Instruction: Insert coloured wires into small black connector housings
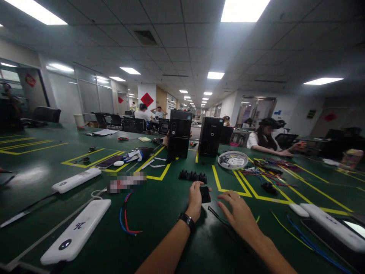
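My left hand (196, 198), with a black watch on the wrist, is closed on a small black block (205, 194) resting on the green table (159, 213). My right hand (237, 210) hovers just right of the block with its fingers spread and nothing in them, above a thin black wire (216, 215). A row of similar black blocks (192, 176) lies a little farther away.
Two black computer towers (179, 134) (210, 136) stand at the middle back, with a white fan grille (233, 160) and a tangle of coloured wires (264, 173) to the right. White power banks (76, 231) (76, 180) (335, 226) lie left and right. A red and blue wire (125, 220) lies near left. Seated people work beyond.
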A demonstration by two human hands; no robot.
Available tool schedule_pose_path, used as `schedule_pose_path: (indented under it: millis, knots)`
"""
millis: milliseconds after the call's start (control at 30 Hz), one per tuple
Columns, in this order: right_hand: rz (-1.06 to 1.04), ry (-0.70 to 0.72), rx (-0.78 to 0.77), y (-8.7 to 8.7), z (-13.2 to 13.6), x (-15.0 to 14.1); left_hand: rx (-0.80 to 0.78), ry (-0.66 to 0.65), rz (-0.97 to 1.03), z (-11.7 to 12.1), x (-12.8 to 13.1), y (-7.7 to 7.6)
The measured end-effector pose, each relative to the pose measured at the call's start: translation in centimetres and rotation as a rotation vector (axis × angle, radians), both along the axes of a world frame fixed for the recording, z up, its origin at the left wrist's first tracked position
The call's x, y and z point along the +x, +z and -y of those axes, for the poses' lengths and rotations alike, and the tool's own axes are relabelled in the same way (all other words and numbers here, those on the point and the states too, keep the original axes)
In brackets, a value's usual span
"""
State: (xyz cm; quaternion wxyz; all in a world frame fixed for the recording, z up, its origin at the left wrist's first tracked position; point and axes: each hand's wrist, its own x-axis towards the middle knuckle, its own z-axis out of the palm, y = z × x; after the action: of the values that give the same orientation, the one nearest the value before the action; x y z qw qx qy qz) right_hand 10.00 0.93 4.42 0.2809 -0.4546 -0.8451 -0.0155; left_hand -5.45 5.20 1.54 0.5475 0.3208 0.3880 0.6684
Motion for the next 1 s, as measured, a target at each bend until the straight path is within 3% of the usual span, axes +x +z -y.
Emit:
schedule_pose_path:
  millis: [100, 200, 300, 400, 467, 567, 667, 1000]
  knots:
    - [-0.041, 0.139, -0.005, 0.4, -0.2, -0.8, -0.013, -0.079, -0.013, 0.5, 1.2, -0.6]
    - [-0.055, 0.213, -0.078, 0.0, -2.0, -0.6, 0.011, -0.02, -0.19, 0.4, 1.6, -1.2]
    - [-0.081, 0.118, -0.117, -0.8, -5.4, 0.8, 0.054, 0.127, -0.479, 0.0, 0.7, -1.3]
    - [-0.053, -0.035, -0.182, -1.7, -9.5, 2.5, 0.24, 0.252, -0.847, 0.3, -0.1, -1.0]
    - [-0.018, -0.079, -0.245, -2.2, -11.9, 3.1, 0.415, 0.166, -1.068, 1.1, 0.1, -0.7]
    - [0.017, -0.076, -0.304, -3.0, -14.5, 3.0, 0.651, -0.123, -1.308, 2.9, 1.3, -0.6]
    - [0.027, -0.061, -0.309, -3.6, -16.2, 2.0, 0.782, -0.298, -1.452, 4.2, 2.4, -0.7]
    - [0.064, -0.021, -0.307, -4.7, -18.9, 0.0, 0.825, -0.369, -1.515, 3.8, 2.5, -1.2]
